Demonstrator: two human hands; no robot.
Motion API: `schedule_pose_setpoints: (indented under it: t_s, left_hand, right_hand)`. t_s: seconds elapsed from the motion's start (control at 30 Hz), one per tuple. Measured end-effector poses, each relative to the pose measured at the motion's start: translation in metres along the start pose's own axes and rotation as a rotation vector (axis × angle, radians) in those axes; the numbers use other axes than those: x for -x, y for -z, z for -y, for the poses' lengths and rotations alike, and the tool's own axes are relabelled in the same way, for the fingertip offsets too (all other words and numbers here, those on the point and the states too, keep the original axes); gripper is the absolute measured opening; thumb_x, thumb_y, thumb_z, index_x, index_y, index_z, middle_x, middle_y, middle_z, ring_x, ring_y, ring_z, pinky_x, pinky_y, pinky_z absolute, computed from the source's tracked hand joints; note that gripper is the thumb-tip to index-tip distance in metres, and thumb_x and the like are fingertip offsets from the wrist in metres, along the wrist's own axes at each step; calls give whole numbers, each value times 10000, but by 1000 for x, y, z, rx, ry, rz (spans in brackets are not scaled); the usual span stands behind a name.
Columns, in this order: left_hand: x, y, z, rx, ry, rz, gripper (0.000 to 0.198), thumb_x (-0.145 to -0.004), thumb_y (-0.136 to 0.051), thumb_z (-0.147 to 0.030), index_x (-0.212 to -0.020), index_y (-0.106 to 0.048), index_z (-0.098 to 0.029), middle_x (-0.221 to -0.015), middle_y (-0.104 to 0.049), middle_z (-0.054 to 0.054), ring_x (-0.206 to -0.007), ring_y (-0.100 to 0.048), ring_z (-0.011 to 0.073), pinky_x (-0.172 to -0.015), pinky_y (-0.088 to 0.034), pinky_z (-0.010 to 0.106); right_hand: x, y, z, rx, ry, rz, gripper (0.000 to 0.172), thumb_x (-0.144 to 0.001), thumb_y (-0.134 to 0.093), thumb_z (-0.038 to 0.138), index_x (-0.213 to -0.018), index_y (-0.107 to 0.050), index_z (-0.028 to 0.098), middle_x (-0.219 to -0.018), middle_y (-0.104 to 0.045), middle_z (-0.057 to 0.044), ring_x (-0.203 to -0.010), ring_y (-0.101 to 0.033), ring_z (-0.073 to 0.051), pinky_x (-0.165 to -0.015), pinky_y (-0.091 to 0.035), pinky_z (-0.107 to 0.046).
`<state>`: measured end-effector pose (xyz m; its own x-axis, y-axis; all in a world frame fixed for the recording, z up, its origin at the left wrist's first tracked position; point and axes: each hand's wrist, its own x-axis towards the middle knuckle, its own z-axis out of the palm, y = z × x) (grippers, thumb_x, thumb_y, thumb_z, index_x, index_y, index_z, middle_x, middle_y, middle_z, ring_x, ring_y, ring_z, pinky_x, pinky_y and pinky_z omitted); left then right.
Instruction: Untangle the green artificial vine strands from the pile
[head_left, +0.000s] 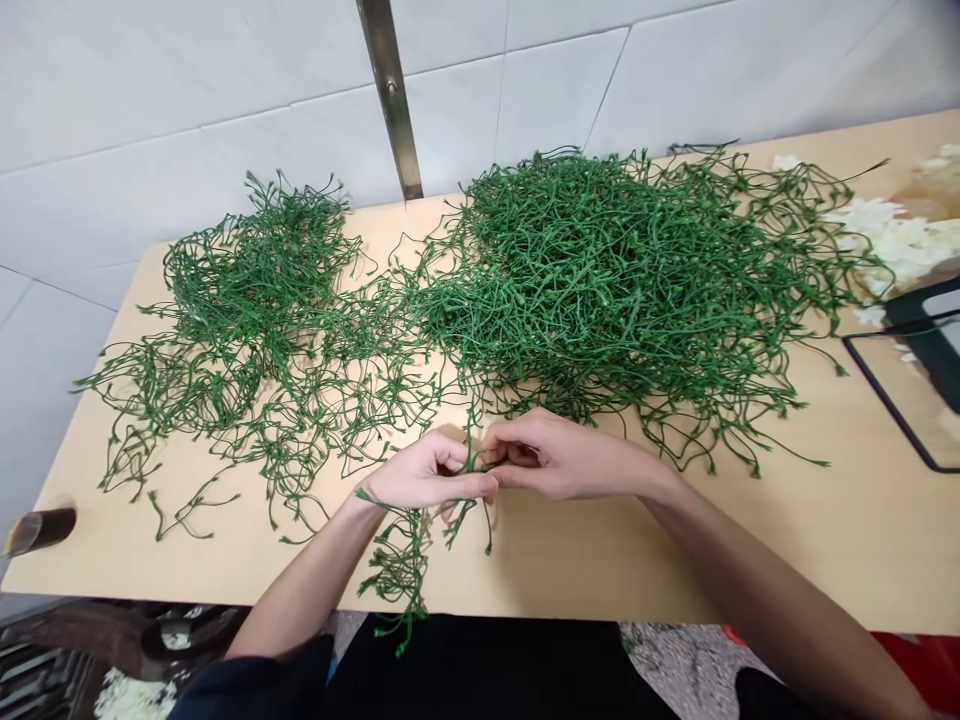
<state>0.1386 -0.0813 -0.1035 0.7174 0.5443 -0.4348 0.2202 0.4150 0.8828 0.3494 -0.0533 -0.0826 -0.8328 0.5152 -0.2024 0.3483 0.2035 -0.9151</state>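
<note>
In the head view, my left hand (pixel 427 472) and my right hand (pixel 555 455) meet near the front of the table, fingertips nearly touching. Both pinch thin green plastic flower stems (pixel 471 460) between thumb and fingers. A bunch of the same branched stems (pixel 401 565) hangs below my left hand, over the table's front edge. Just beyond my hands lies a large tangled heap of green stems (pixel 600 270). A smaller heap (pixel 247 275) sits to the left, with loose stems (pixel 300 420) scattered in front of it. My fingers partly hide the pinched stems.
White artificial blossoms (pixel 892 235) lie at the table's right end beside a black-framed object (pixel 922 340). A dark cup-like object (pixel 45 528) is at the left edge. A tiled wall (pixel 225 80) with a metal strip (pixel 390 95) stands behind the table (pixel 675 560).
</note>
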Motion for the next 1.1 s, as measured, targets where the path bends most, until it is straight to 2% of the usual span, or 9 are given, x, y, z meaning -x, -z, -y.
schedule_pose_setpoints:
  t_s: [0.1, 0.23, 0.37, 0.43, 0.53, 0.6, 0.73, 0.9, 1.1]
  left_hand:
    - [1, 1, 0, -13, -45, -7, 499, -825, -611, -594, -747, -687, -107, -390, -387, -71, -314, -362, 46, -327, -270, 172]
    - [0, 3, 6, 29, -121, -17, 580, -823, -560, -658, -645, -657, -115, -388, -396, -49, -303, -355, 46, -322, -252, 180]
    - [-4, -1, 19, 139, -188, -31, 636, -731, -603, -732, -553, -616, -122, -373, -423, -21, -280, -347, 51, -305, -216, 196]
    - [-8, -6, 26, 196, -210, -57, 649, -665, -647, -753, -501, -590, -127, -356, -423, -15, -270, -322, 49, -300, -196, 208]
    - [-13, -14, 31, 233, -230, -149, 634, -599, -731, -713, -432, -538, -132, -350, -413, -15, -303, -307, 44, -335, -192, 219]
    - [-16, -19, 31, 256, -252, -203, 639, -553, -787, -671, -402, -473, -136, -367, -375, -37, -348, -277, 33, -371, -184, 219]
    - [-16, -21, 28, 279, -312, -221, 648, -513, -842, -607, -404, -410, -136, -411, -296, -69, -417, -222, 26, -416, -167, 223]
    - [-16, -16, 33, 288, -359, -170, 517, -500, -881, -522, -434, -548, -131, -409, -387, -46, -415, -280, 42, -419, -218, 241]
    - [-16, -12, 30, 432, -539, 23, 589, -598, -835, -528, -336, -464, -153, -321, -406, -20, -327, -338, 60, -392, -254, 260]
  right_hand:
    - [0, 0, 0, 31, 44, 40, 310, -969, -483, 328, -877, -708, 136, -602, -478, 34, -528, -375, -75, -520, -284, -223]
    - [0, -3, 0, -58, 122, 40, 507, -1013, -368, 451, -902, -735, 118, -630, -473, 15, -567, -408, -82, -562, -306, -234]
    - [-7, -18, -5, -343, 158, -20, 619, -880, -487, 668, -788, -709, 98, -566, -390, 43, -509, -293, -67, -474, -209, -228]
    - [-12, -28, -10, -488, 132, -48, 607, -798, -583, 694, -723, -688, 101, -521, -362, 59, -485, -254, -58, -452, -163, -230]
    - [-20, -39, -16, -626, 148, -99, 537, -741, -705, 610, -538, -572, 131, -459, -261, 87, -457, -181, -40, -448, -99, -246]
    - [-23, -44, -17, -689, 175, -136, 584, -696, -783, 508, -437, -397, 155, -460, -198, 95, -461, -149, -32, -457, -82, -255]
    - [-26, -51, -15, -778, 219, -182, 709, -609, -860, 359, -445, -196, 172, -483, -180, 92, -478, -162, -28, -467, -104, -257]
    - [-26, -60, -19, -790, 303, -215, 708, -587, -876, 288, -444, -193, 172, -478, -194, 92, -474, -205, -34, -460, -138, -254]
    - [-28, -57, -21, -814, 543, -378, 711, -724, -811, 298, -457, -163, 178, -449, -227, 94, -448, -222, -41, -467, -231, -253]
